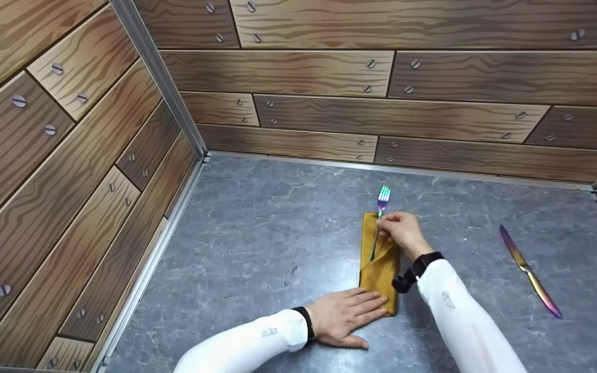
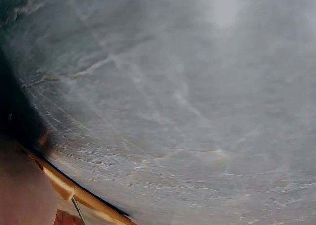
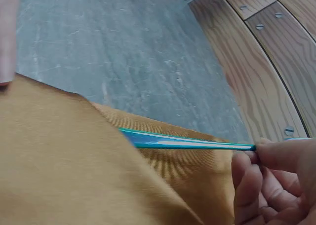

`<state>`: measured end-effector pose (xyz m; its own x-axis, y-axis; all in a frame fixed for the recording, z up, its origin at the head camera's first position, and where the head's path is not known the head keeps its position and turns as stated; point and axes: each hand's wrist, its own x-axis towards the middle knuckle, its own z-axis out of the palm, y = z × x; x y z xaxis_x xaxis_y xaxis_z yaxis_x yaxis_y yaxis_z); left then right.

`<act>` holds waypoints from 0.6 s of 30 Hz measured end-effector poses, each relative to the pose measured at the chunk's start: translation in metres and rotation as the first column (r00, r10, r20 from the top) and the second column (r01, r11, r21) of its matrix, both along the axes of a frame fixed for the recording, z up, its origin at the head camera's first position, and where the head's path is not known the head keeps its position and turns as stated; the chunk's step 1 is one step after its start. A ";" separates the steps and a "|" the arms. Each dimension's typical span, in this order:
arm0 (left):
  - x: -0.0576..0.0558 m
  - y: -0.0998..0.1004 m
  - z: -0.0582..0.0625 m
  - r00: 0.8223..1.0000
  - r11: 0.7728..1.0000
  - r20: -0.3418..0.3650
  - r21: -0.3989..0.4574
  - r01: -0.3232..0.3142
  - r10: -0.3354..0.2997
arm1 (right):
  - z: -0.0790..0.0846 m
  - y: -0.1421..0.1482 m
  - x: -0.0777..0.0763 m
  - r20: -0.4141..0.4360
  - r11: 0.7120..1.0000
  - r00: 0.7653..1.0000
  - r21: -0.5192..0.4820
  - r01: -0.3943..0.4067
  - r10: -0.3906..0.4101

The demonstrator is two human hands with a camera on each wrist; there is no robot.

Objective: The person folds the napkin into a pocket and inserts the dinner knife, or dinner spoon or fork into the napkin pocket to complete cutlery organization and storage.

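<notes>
A folded mustard-gold cloth napkin (image 1: 381, 282) lies lengthwise on the grey marbled table. My right hand (image 1: 402, 233) pinches the neck of a rainbow-coloured metal fork (image 1: 383, 197) between thumb and fingertips. Its tines point toward the back wall, past the napkin's far edge. In the right wrist view the end of the fork handle (image 3: 187, 142) slips under a slanted fold of the napkin (image 3: 64, 151), which hides its tip. My left hand (image 1: 347, 317) rests flat, fingers spread, on the near end of the napkin. Only a little of that hand shows in the left wrist view.
To the right, a rainbow-coloured table knife (image 1: 529, 274) lies at a slant on the table (image 1: 257, 233). Wood-patterned panels (image 1: 298, 72) wall in the back and the left side, with metal strips (image 1: 164, 243) along the table's edges.
</notes>
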<state>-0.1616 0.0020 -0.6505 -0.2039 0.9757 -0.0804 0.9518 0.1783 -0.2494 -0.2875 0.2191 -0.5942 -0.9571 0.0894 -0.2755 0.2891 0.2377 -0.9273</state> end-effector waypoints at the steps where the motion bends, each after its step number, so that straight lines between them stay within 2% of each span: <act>1: 0.000 0.001 0.000 1.000 1.000 0.000 0.010 0.001 -0.001 | -0.001 -0.001 0.002 0.009 1.000 1.000 0.017 -0.016 0.016; 6: 0.000 0.002 0.000 1.000 0.999 -0.002 0.041 0.001 -0.001 | -0.004 -0.004 0.009 0.025 0.995 0.996 0.064 -0.083 0.081; 18: 0.003 0.007 0.003 0.998 0.999 -0.058 -0.016 -0.032 0.031 | -0.007 -0.016 0.027 0.091 0.980 0.980 0.070 -0.184 0.178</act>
